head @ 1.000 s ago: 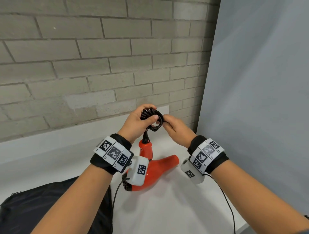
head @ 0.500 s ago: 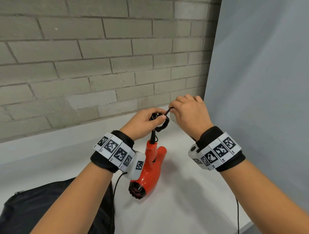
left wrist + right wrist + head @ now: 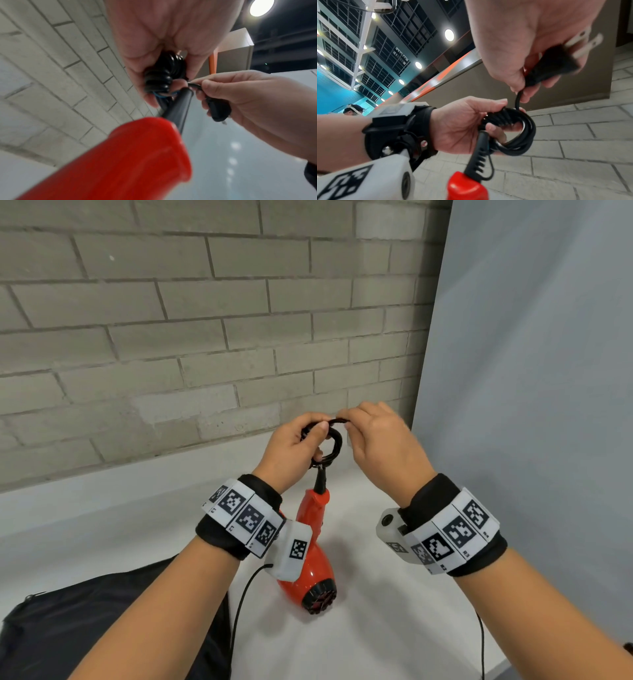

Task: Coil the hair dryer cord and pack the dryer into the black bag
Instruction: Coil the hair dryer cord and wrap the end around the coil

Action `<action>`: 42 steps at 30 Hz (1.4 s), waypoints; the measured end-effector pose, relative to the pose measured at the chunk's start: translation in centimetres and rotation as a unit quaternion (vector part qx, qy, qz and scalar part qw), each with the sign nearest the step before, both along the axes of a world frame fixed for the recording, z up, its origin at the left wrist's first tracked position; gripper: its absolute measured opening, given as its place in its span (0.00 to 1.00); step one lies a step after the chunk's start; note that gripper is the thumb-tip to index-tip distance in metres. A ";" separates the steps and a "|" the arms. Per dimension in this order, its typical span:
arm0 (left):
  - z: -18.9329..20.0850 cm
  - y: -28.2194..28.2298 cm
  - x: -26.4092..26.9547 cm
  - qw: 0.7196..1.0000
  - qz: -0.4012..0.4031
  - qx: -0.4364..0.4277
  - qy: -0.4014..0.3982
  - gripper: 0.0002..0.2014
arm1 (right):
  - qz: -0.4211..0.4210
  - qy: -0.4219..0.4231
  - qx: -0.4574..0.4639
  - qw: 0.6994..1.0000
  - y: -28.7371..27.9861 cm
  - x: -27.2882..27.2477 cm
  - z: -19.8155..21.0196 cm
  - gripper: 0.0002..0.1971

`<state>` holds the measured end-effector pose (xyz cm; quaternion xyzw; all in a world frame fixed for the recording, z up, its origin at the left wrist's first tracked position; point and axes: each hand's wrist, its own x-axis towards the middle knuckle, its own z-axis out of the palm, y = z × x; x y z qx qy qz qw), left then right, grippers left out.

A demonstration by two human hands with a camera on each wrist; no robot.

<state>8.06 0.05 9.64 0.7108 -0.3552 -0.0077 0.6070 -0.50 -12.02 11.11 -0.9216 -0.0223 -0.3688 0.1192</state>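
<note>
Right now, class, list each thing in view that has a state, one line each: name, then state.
cord: wound into a coil, tail end not yet wrapped in
plug: unplugged, prongs bare
hair dryer: hangs below the coil by its cord, outside the bag
black bag: on the table, dryer not in it
left hand: grips the coil
right hand: holds the plug, pinches the cord

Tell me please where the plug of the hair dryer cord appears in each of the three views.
Head view: the plug is not visible; the right hand hides it.
Left wrist view: right of centre, the plug in the right hand.
Right wrist view: upper right, the plug with its two metal prongs showing.
Shared landmark: the coiled cord held by the left hand.
</note>
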 end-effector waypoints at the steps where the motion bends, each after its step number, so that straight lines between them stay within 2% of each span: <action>1: -0.1 0.1 0.2 1.000 0.010 -0.012 0.016 0.07 | 0.045 0.027 0.062 0.997 0.1 -0.2 -0.1 0.14; 3: -0.3 0.3 0.6 0.998 0.026 -0.036 0.039 0.06 | 0.097 0.067 0.145 0.982 0.4 -0.7 -0.3 0.16; 8: -0.5 0.9 1.0 0.990 0.021 -0.088 0.112 0.08 | 0.154 0.111 0.284 0.940 0.3 -0.8 -0.8 0.15; 12: -0.3 1.3 1.3 0.979 -0.006 -0.128 0.159 0.09 | 0.200 0.147 0.326 0.912 0.0 -0.6 -0.8 0.18; 18: -0.2 1.6 1.0 0.969 -0.033 -0.147 0.194 0.11 | 0.212 0.098 0.390 0.891 0.8 -0.1 -1.1 0.17; 25: -0.1 1.1 0.8 0.957 -0.045 -0.152 0.241 0.12 | 0.180 0.059 0.394 0.899 1.9 1.1 -2.1 0.22; 33: -0.2 1.0 0.3 0.958 -0.085 -0.113 0.250 0.11 | 0.192 0.039 0.425 0.884 2.2 1.7 -2.1 0.26; 37: -0.3 0.9 -0.1 0.950 -0.109 -0.123 0.265 0.11 | 0.204 0.052 0.463 0.861 1.9 1.9 -2.0 0.22; 42: -0.2 0.8 -0.2 0.956 -0.115 -0.115 0.243 0.11 | 0.196 0.036 0.453 0.869 1.6 2.0 -2.2 0.19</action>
